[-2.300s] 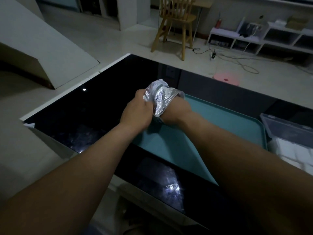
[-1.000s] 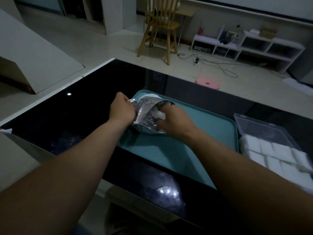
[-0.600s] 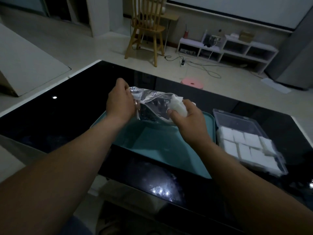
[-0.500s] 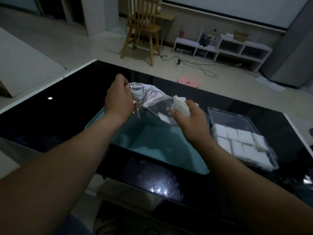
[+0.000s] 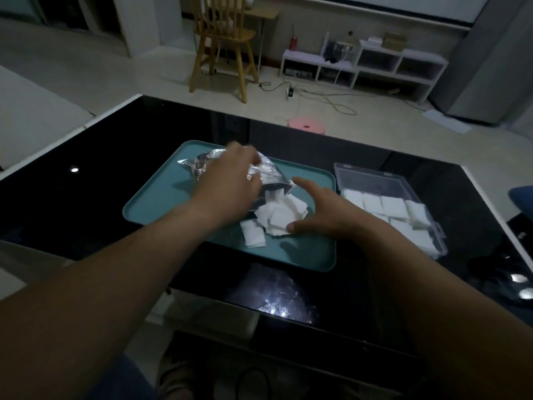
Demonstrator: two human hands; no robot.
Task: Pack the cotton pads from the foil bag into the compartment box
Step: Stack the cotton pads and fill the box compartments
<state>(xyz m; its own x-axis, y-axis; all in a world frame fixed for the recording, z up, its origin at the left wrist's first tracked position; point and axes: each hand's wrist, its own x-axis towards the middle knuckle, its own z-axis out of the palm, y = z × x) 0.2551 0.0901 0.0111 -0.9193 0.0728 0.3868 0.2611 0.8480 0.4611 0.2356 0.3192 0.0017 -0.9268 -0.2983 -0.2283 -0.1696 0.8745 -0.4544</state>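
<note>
A crumpled silver foil bag [image 5: 271, 176] lies on the teal tray [image 5: 161, 197], its mouth turned toward me. My left hand [image 5: 230, 183] rests over the bag and grips it. A heap of white square cotton pads [image 5: 277, 216] lies on the tray just outside the bag's mouth. My right hand [image 5: 323, 215] hovers beside the heap with fingers spread and thumb close to the pads, holding nothing. The clear plastic compartment box [image 5: 372, 176] stands to the right of the tray with several white pads inside.
The tray and box sit on a glossy black table [image 5: 86, 180] with a white edge. Beyond the far edge are a pink stool [image 5: 306, 125], a wooden chair [image 5: 223, 39] and low white shelves [image 5: 375, 64].
The bag came down from mid-air onto the tray, and pads now lie spilled on the tray. My right hand let go of the pads it had pulled out and is spread open.
</note>
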